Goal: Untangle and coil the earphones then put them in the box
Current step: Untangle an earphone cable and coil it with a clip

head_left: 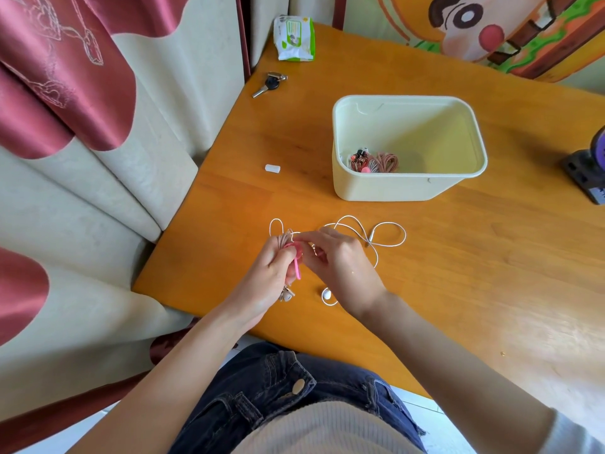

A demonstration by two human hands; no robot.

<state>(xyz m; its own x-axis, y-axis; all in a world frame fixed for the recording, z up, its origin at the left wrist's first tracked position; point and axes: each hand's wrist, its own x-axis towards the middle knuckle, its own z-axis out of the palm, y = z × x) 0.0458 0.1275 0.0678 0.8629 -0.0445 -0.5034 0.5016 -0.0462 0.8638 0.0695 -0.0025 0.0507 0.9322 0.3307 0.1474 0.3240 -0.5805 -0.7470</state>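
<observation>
My left hand (273,273) grips a coiled bundle of earphone cable (285,238) over the wooden table (458,257), its earbuds hanging below the palm. A pink tie strap (296,262) loops around that bundle, and my right hand (337,260) pinches the strap's upper end. A second, white pair of earphones (376,234) lies loose in loops on the table beyond my right hand, with one earbud (326,293) near my right wrist. The cream box (393,188) stands farther back and holds a coiled pinkish pair (376,162).
A small white cap (272,168) lies left of the box. Keys (269,84) and a wipes packet (294,39) sit at the far left corner. A dark purple device (587,168) stands at the right edge. Curtains hang along the left.
</observation>
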